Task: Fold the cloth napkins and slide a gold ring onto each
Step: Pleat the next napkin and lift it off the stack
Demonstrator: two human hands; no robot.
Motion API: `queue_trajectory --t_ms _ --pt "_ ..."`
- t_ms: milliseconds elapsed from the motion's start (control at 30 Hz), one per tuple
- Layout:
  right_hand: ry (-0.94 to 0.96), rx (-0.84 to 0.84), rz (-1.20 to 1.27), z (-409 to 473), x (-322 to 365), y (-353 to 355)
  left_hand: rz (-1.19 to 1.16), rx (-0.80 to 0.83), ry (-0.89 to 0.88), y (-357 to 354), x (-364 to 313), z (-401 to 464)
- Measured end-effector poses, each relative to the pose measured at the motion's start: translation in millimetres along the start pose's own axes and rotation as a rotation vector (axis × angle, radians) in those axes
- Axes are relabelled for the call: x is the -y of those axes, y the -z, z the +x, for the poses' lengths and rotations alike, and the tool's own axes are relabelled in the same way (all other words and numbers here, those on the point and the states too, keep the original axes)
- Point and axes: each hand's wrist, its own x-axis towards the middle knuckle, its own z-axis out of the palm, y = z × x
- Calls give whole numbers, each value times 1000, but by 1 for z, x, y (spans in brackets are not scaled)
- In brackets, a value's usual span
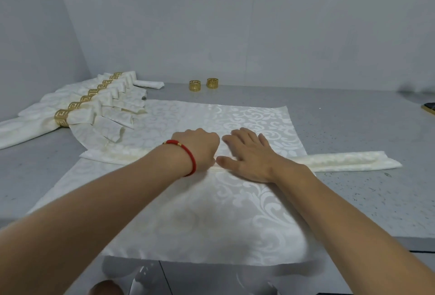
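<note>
My left hand (200, 146) curls onto the pleated napkin (341, 160); my right hand (247, 153) presses flat. Soft, slippery cloth, best pinched mid-strip.

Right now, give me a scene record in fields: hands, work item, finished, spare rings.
left hand: fingers curled, gripping the pleated napkin strip
right hand: flat, fingers straight, pressing the strip
work surface: open napkin spread on the grey counter, under the strip
finished: row of ringed napkins, far left
spare gold rings: two, standing at the back by the wall
wrist: red bracelet, left
</note>
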Motion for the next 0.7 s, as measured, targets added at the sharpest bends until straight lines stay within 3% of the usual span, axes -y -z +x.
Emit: queue_trajectory --t_ms 200,367,567,700 --pt "51 -78 -44 1 -5 -6 186 365 -54 28 -2 19" --pt "44 -82 -43 -1 0 -5 204 363 -36 33 -19 16" --pt "23 -82 -18 -3 3 -3 -408 531 -15 49 -6 18" --pt "-9 -7 4 -4 6 1 -541 593 -148 52 16 12"
